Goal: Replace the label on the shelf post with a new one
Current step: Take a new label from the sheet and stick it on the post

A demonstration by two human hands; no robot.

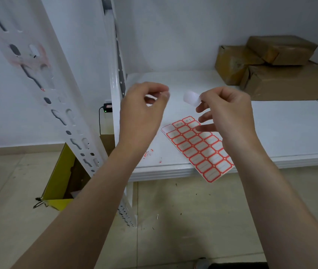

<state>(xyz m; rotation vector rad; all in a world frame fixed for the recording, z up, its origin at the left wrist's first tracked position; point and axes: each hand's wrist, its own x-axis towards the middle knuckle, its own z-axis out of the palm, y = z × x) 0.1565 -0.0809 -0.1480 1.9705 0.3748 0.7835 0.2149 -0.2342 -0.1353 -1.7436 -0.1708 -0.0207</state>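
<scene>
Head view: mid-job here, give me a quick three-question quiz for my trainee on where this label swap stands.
1. True or false: the label sheet lies wholly on the shelf.
2. Where is the peeled label? A) lying on the floor B) pinched in the right hand C) back on the sheet
3. Fill in: the shelf post carries smeared ____ residue around its upper slots.
Key: 1 false, its near corner overhangs the front edge. 2 B. 3 red.
</scene>
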